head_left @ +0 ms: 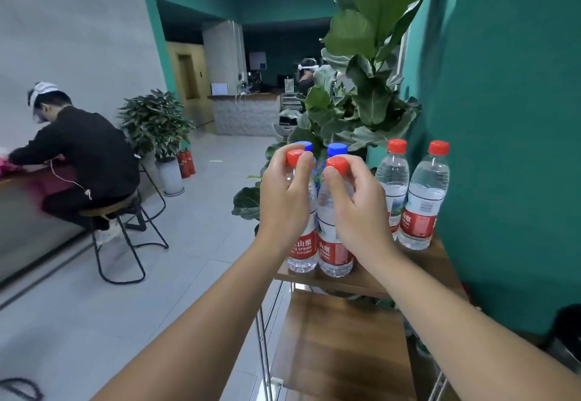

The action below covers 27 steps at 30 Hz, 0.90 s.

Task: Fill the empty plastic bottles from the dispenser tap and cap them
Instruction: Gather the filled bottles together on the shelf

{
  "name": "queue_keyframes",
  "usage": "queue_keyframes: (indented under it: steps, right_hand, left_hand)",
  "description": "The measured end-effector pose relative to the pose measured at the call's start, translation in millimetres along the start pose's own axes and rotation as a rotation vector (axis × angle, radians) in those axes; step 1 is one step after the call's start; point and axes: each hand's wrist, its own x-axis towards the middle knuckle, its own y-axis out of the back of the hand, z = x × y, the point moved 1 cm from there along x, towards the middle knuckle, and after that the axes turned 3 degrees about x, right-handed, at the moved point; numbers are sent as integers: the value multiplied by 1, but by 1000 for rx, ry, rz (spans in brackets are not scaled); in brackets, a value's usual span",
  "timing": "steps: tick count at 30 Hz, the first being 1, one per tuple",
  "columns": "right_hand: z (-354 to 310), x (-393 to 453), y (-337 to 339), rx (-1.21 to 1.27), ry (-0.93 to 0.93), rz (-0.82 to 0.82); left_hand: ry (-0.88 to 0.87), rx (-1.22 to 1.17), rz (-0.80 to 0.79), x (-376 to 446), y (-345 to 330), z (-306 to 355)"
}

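Note:
Several clear plastic bottles with red labels stand on the top board of a wooden shelf. My left hand grips the neck of the left front bottle, just under its red cap. My right hand grips the neck of the right front bottle, fingers curled at its red cap. Both bottles stand upright, side by side. Behind them rise two blue-capped bottles, mostly hidden. Two more red-capped bottles stand at the right, near the wall. No dispenser tap is in view.
A lower wooden shelf board sits below on a metal frame. A large leafy plant stands right behind the bottles, a teal wall at the right. A seated person works at a counter at the left, across open tiled floor.

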Motion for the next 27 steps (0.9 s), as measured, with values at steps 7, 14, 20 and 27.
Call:
queue_keyframes:
  steps: [7, 14, 20, 27]
  right_hand:
    - [15, 11, -9, -5, -38, 73]
    - [20, 14, -8, -19, -48, 51]
    - [20, 6, 5, -99, -42, -52]
    - [9, -1, 52, -198, 42, 41]
  left_hand:
    - [-1, 7, -48, 15, -6, -16]
    - [-25, 34, -73, 17, 1, -22]
    - [-28, 161, -118, 14, 10, -17]
    - [-334, 413, -33, 10, 3, 23]
